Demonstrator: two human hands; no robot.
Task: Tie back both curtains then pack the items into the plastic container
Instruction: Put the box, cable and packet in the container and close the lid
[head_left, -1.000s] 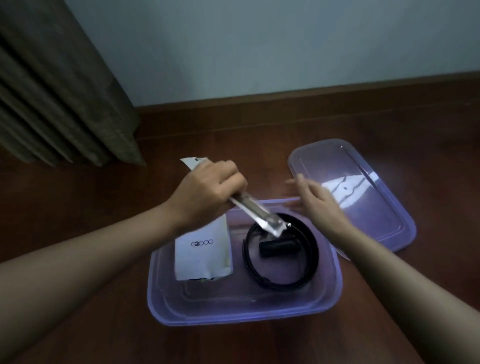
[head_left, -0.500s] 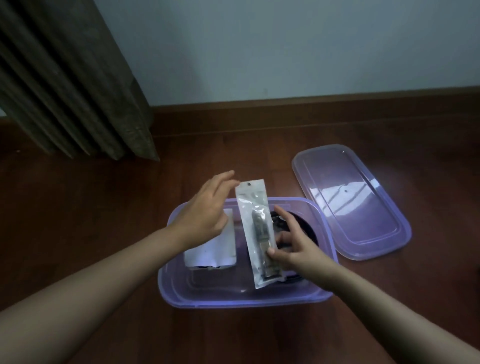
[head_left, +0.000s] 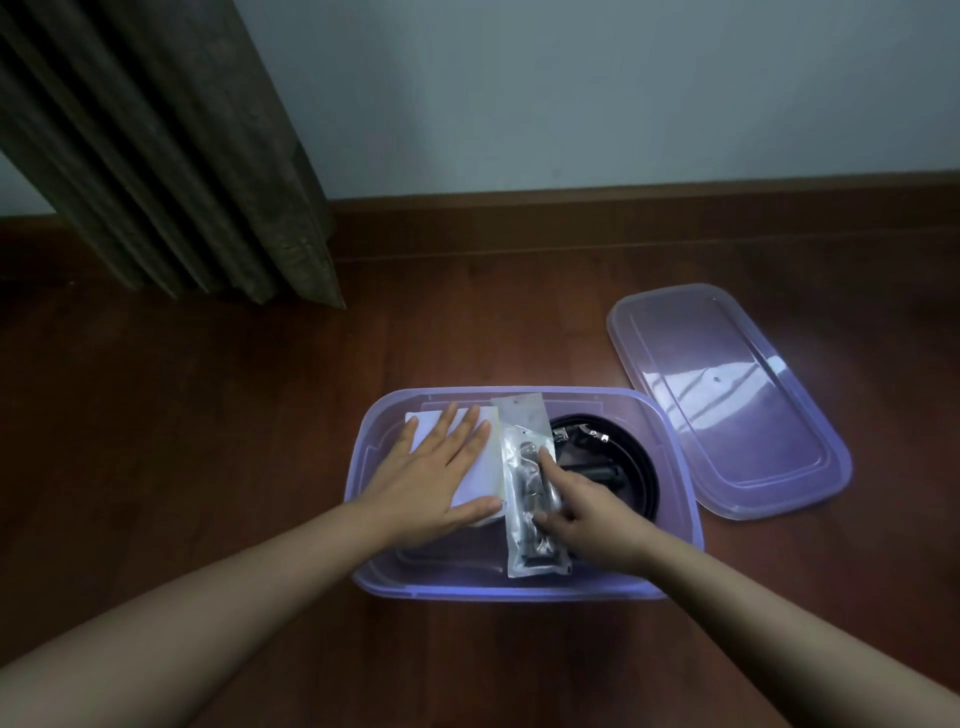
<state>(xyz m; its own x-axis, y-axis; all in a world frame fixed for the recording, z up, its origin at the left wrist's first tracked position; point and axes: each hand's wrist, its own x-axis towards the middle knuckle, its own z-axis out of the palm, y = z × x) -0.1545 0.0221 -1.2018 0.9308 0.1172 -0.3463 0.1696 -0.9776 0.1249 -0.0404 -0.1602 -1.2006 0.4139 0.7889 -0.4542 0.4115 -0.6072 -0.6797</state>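
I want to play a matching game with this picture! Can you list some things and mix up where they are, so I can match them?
Things:
1. lid
2. white pouch
3. clear packet
4. curtain

Places:
A. under the left hand
B. hanging at the far left
C. on the floor, right of the container
D. under the right hand, mid-container

Pairs: 1-C, 2-A, 3-D, 4-B

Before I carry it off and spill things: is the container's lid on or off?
Off. The lid lies flat on the floor right of the open container, apart from it.
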